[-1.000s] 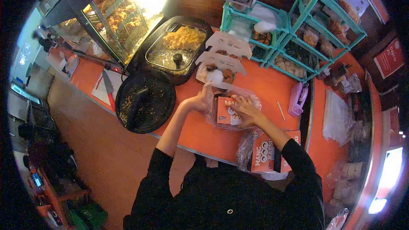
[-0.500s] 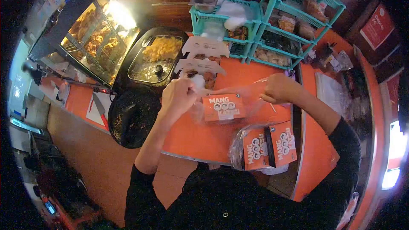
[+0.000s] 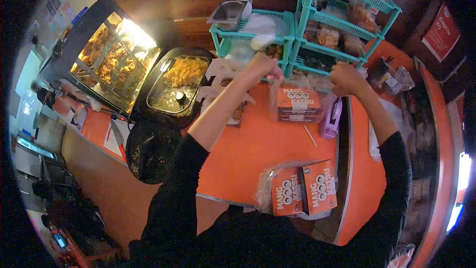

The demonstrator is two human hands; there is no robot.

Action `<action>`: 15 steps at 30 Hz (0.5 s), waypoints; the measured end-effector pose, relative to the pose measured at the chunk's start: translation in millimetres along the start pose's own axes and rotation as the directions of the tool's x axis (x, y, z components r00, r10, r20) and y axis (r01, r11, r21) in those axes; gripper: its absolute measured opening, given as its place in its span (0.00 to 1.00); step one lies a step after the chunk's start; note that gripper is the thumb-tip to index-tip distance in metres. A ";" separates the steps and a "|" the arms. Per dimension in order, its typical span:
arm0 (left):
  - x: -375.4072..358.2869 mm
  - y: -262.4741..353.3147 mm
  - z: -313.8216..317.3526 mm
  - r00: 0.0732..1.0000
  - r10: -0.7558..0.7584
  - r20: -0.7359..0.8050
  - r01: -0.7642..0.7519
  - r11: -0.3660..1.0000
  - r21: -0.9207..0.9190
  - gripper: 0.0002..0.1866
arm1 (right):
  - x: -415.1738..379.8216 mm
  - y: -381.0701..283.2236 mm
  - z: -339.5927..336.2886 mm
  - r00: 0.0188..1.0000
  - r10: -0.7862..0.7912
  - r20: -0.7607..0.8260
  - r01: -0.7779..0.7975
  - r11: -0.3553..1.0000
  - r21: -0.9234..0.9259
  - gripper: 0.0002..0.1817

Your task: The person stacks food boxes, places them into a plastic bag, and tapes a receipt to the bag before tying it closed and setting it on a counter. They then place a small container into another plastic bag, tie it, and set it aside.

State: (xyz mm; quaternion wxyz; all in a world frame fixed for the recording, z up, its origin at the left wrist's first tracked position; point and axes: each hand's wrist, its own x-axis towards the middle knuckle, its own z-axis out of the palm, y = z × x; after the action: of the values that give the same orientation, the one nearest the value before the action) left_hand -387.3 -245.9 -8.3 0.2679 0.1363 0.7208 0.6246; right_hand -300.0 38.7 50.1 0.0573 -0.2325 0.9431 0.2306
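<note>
At the back of the orange counter, a clear plastic bag (image 3: 274,100) surrounds an orange "MANG KATSU" box (image 3: 296,97), with the edges of more than one box showing below its top. My left hand (image 3: 266,66) is closed at the bag's left side, fingers pinched together. On the other side, my right hand (image 3: 346,79) is closed near the bag's upper right edge; the plastic there is faint and blurred. Close to the front edge, two more orange boxes (image 3: 320,187) lean side by side in another clear bag (image 3: 265,188).
A purple tape dispenser (image 3: 330,121) and a thin white stick (image 3: 310,136) are right of centre on the counter (image 3: 243,156). Open food cartons (image 3: 218,72), a food tray (image 3: 186,72) and a lit chicken display (image 3: 111,57) stand left. Green racks (image 3: 297,44) rise behind.
Both hands have moved away from me and to the right, bringing the bagged box from mid-counter to the back by the racks. The purple tape dispenser has come into view.
</note>
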 end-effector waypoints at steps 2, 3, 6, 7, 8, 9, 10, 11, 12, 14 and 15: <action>18.2 -3.4 8.2 0.999 0.040 0.000 -0.040 0.996 -0.076 0.21 | 10.3 -0.6 22.8 0.997 0.058 -0.052 -0.060 0.998 -0.031 0.13; 18.1 0.8 11.9 0.983 0.156 -0.094 -0.151 0.987 0.058 0.23 | 13.9 -3.0 28.2 0.988 0.116 -0.099 -0.122 0.991 -0.056 0.13; 16.7 -4.3 -7.6 0.874 0.446 -0.192 -0.341 0.845 0.412 0.24 | 35.7 -76.1 -26.3 0.889 0.053 -0.454 0.092 0.952 0.292 0.14; -10.9 3.0 -16.0 0.748 0.577 -0.328 -0.440 0.801 0.407 0.23 | 47.1 -109.4 -52.1 0.874 0.016 -0.485 0.205 0.894 0.398 0.15; -35.5 3.0 -24.6 0.583 0.677 -0.449 -0.530 0.736 0.421 0.23 | 67.9 -139.1 -60.5 0.892 0.036 -0.450 0.223 0.832 0.508 0.17; -53.7 -9.7 -33.7 0.572 0.605 -0.554 -0.518 0.790 0.327 0.21 | 93.3 -165.8 -57.0 0.908 0.049 -0.415 0.238 0.756 0.610 0.20; -71.3 -29.5 -41.9 0.555 0.521 -0.648 -0.512 0.828 0.227 0.20 | 131.5 -192.5 -30.4 0.859 0.139 -0.492 0.208 0.784 0.585 0.23; -78.7 -75.4 -53.0 0.550 0.454 -0.701 -0.459 0.866 0.200 0.17 | 174.2 -215.0 7.3 0.825 0.171 -0.538 0.204 0.799 0.566 0.25; -100.8 -102.9 -52.0 0.550 0.420 -0.722 -0.377 0.896 0.235 0.13 | 216.3 -237.4 44.8 0.788 0.203 -0.582 0.196 0.813 0.549 0.27; -138.2 -163.7 -49.4 0.560 0.393 -0.729 -0.230 0.920 0.318 0.07 | 273.8 -267.9 92.1 0.848 0.322 -0.420 0.082 0.704 0.705 0.31; -161.1 -185.6 -39.4 0.648 0.321 -0.690 -0.205 0.947 0.248 0.09 | 265.8 -269.7 75.7 0.849 0.305 -0.432 0.099 0.711 0.696 0.31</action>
State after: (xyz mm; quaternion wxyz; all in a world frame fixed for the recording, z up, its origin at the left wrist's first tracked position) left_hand -251.6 -398.0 -151.2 -0.1418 0.0021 0.7838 0.6046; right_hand -409.8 -247.8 -184.4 -0.1286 -0.1912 0.9503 -0.2095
